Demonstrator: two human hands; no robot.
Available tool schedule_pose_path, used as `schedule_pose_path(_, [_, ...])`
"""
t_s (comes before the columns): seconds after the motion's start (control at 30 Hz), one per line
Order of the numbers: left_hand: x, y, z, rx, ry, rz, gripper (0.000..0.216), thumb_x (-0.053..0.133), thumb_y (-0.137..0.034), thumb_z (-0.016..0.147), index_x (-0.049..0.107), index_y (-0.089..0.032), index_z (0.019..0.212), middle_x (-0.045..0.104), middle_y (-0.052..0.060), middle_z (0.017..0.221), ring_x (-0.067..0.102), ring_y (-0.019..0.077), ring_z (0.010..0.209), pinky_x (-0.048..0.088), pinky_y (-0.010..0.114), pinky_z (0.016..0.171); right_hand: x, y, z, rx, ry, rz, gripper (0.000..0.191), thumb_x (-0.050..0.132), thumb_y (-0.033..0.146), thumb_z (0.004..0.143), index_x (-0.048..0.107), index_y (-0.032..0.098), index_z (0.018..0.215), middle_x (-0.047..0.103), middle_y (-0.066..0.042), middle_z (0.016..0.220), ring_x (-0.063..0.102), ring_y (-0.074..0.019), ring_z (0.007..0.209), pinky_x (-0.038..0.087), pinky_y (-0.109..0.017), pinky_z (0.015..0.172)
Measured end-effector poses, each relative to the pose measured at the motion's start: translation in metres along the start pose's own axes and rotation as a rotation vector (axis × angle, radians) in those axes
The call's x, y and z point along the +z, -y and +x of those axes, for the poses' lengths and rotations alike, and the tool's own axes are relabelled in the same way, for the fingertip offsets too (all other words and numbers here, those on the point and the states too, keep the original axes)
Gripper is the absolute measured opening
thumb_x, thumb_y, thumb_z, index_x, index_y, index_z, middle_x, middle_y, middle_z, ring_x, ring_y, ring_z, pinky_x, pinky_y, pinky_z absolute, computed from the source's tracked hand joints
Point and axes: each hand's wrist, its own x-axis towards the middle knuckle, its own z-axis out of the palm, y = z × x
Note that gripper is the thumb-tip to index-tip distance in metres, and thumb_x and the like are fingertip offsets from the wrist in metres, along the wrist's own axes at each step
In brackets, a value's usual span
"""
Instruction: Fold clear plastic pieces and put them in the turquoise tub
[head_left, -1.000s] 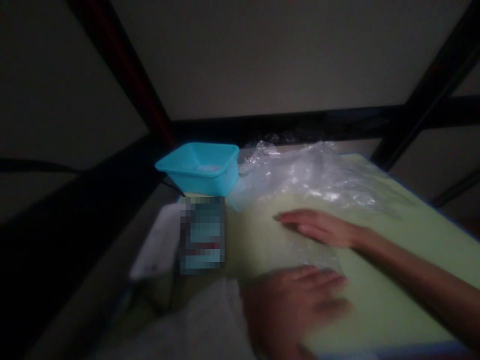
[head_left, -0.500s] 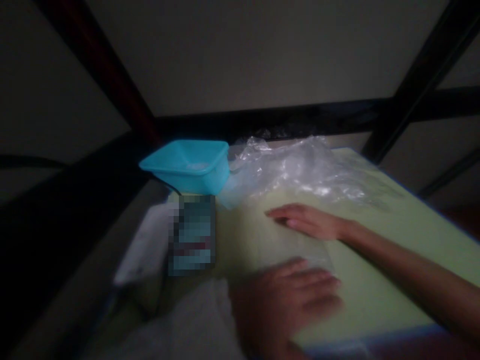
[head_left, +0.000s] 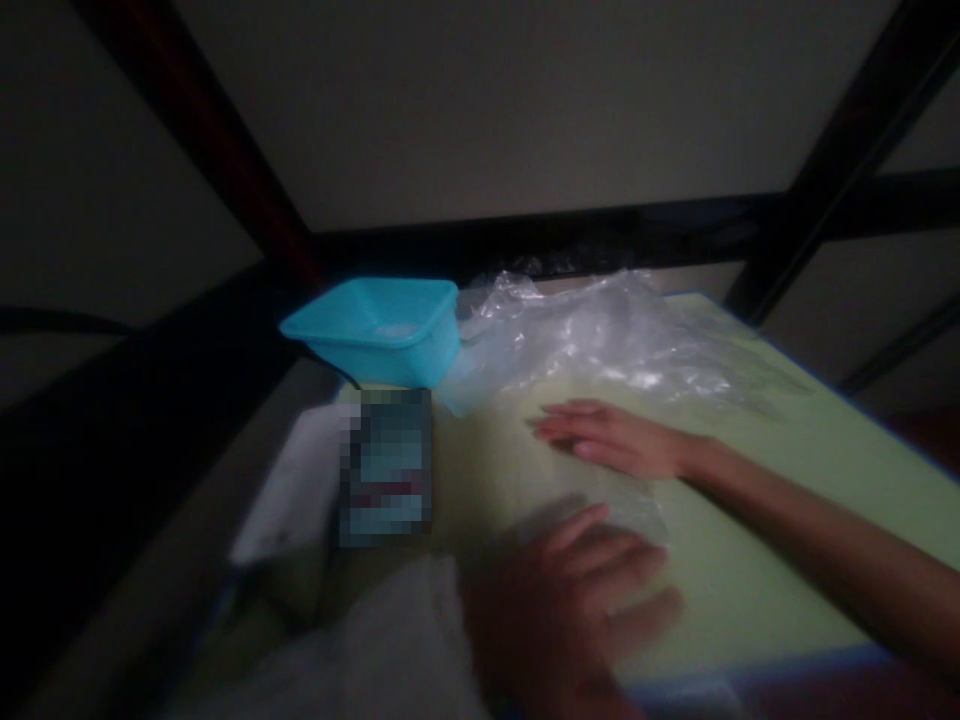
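Observation:
My right hand [head_left: 611, 437] lies flat on a clear plastic sheet [head_left: 600, 345] spread over a pale green mat [head_left: 787, 490], fingers stretched out and pointing left. My left hand [head_left: 581, 600] rests palm down at the near edge of the same mat, fingers spread, blurred by motion. Neither hand grips anything. The plastic bunches up in crinkled folds behind my right hand.
A turquoise plastic tub [head_left: 375, 330] stands at the mat's far left corner. A pixelated rectangular thing [head_left: 385, 467] lies in front of it, beside a white flat object [head_left: 289, 495]. Dark frame bars [head_left: 840, 170] cross above and behind. The scene is dim.
My left hand has slid slightly and spread its fingers wider over the plastic. My right hand has shifted a little on the sheet. The view moved slightly.

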Motion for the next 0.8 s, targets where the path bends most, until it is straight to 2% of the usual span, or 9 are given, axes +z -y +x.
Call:
schedule_pose_path(0.23, [0.004, 0.001, 0.0, 0.028, -0.07, 0.044, 0.055, 0.026, -0.057, 0.095, 0.052, -0.016, 0.121, 0.059, 0.009, 0.126, 0.05, 0.022, 0.12, 0.022, 0.046, 0.113, -0.007, 0.001, -0.006, 0.078, 0.036, -0.07, 0.047, 0.035, 0.039, 0.099, 0.034, 0.024, 0.143, 0.042, -0.006, 0.146, 0.029, -0.0213, 0.138, 0.024, -0.047, 0.111])
schedule_pose_path(0.37, [0.005, 0.001, 0.001, -0.007, -0.122, 0.03, 0.052, 0.022, -0.051, 0.097, 0.054, -0.015, 0.117, 0.062, 0.008, 0.119, 0.053, 0.0209, 0.114, 0.022, 0.045, 0.113, -0.011, 0.0, -0.012, 0.103, 0.017, -0.122, 0.049, 0.036, 0.041, 0.099, 0.034, 0.022, 0.143, 0.043, -0.009, 0.144, 0.033, -0.0221, 0.136, 0.027, -0.047, 0.109])
schedule_pose_path(0.57, [0.0, 0.0, 0.001, -0.021, -0.104, 0.055, 0.047, 0.027, -0.047, 0.097, 0.054, -0.014, 0.115, 0.064, 0.009, 0.115, 0.058, 0.0201, 0.106, 0.03, 0.042, 0.109, -0.022, 0.005, -0.02, 0.14, -0.015, -0.233, 0.048, 0.037, 0.042, 0.098, 0.039, 0.021, 0.141, 0.052, -0.011, 0.137, 0.043, -0.023, 0.129, 0.03, -0.047, 0.107])
schedule_pose_path(0.67, [-0.006, -0.001, 0.001, -0.15, -0.152, 0.078, 0.032, 0.035, -0.032, 0.096, 0.055, -0.013, 0.111, 0.068, 0.007, 0.105, 0.062, 0.0173, 0.096, 0.034, 0.039, 0.108, -0.027, 0.006, -0.023, 0.158, -0.013, -0.267, 0.048, 0.037, 0.044, 0.097, 0.041, 0.021, 0.139, 0.053, -0.011, 0.135, 0.046, -0.0238, 0.127, 0.031, -0.048, 0.107])
schedule_pose_path(0.8, [-0.012, 0.007, -0.002, -0.413, -0.363, 0.23, 0.026, 0.037, -0.019, 0.093, 0.055, -0.01, 0.109, 0.071, 0.007, 0.093, 0.066, 0.0164, 0.082, 0.041, 0.038, 0.105, -0.033, 0.008, -0.028, 0.184, 0.001, -0.273, 0.048, 0.038, 0.043, 0.097, 0.042, 0.02, 0.139, 0.053, -0.01, 0.136, 0.049, -0.0245, 0.123, 0.032, -0.048, 0.107])
